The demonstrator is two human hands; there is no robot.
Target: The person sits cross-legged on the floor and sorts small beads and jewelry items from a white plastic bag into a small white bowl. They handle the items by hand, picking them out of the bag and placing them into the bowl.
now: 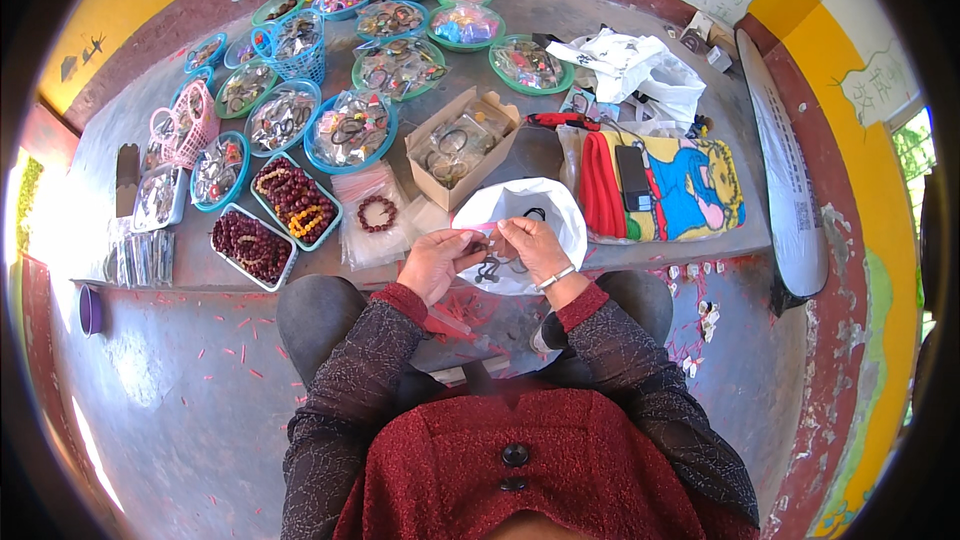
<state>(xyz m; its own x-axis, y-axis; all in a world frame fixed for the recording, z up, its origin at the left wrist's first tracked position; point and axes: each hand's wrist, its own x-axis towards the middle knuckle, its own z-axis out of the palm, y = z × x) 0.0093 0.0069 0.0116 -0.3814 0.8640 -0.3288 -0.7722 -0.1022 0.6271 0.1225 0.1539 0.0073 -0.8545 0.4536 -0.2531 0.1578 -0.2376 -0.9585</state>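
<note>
My left hand (pixel 437 262) and my right hand (pixel 538 252) meet above an open white plastic bag (pixel 560 210) at the near edge of the ledge. Between them is a small clear plastic bag (pixel 487 242), its upper edge pinched by the fingers of both hands. Dark looped bands (pixel 488 269) show just below the fingers; whether they are inside the clear bag or in the white bag behind cannot be told. On the right wrist is a silvery bangle (pixel 556 277). Left of my left hand, a dark red bead bracelet (pixel 376 213) lies on flat clear bags (pixel 362 252).
A cardboard box (pixel 427 173) of bagged items stands behind the white bag. Baskets of bead bracelets (pixel 341 221) and several round baskets (pixel 311 145) fill the left and back. At right lie a folded colourful towel (pixel 690 225), a phone (pixel 632 178) and white bags (pixel 625 65).
</note>
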